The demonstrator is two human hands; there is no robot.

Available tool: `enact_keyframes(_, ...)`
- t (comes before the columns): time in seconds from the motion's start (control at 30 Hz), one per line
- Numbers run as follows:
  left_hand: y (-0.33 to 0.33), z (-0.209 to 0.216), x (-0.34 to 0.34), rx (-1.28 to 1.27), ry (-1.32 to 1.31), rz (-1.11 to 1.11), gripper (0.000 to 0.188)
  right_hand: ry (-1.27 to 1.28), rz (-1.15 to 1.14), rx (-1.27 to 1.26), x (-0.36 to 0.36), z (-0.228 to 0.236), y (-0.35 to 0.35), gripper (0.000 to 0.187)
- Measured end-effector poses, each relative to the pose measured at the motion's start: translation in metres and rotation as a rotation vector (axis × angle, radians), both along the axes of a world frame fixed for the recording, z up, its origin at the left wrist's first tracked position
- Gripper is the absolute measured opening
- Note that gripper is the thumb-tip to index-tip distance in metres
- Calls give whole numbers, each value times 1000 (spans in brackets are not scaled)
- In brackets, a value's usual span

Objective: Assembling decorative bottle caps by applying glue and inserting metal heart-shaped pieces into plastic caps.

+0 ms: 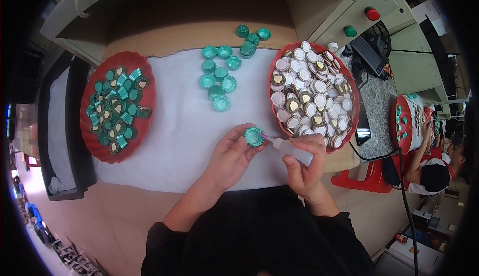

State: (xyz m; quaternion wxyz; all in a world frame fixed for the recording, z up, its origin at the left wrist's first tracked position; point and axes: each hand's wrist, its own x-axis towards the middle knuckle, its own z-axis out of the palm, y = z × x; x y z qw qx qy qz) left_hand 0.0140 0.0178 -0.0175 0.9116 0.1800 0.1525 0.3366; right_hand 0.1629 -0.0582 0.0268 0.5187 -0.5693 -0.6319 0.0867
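Between its thumb and fingers my left hand [230, 157] grips a small green fluted cup [254, 136], its hollow side facing up. My right hand [308, 168] is closed round a translucent squeeze bottle [295, 151] with a thin purplish tip, which reaches the cup's inside or rim. Beyond my hands, several loose green cups [221, 102] lie on the white cloth. To the right, a red scalloped tray [273, 121] is heaped with round white discs [310, 109], some brown with a gold-coloured middle. At left, another red scalloped tray [144, 131] bears green cups, some with brown discs fitted in.
White cloth [174, 121] covers the bench. A black bin [75, 191] stands at far left. Red and green buttons [371, 13] sit on the shelf panel at upper right. A black cable [406, 211] hangs on the right, where another person [433, 173] works beside a red stool [361, 182].
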Motion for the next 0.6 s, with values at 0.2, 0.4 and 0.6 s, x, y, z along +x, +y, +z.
enact_keyframes(0.2,0,0,0,16,1,-7,35,-2,3,-17,-1,1,1,32)
enact_keyframes(0.4,0,-1,1,12,5,8,34,-87,3,2,2,5,2,32)
enact_keyframes(0.6,0,-1,1,26,14,4,34,-63,6,18,1,7,4,32)
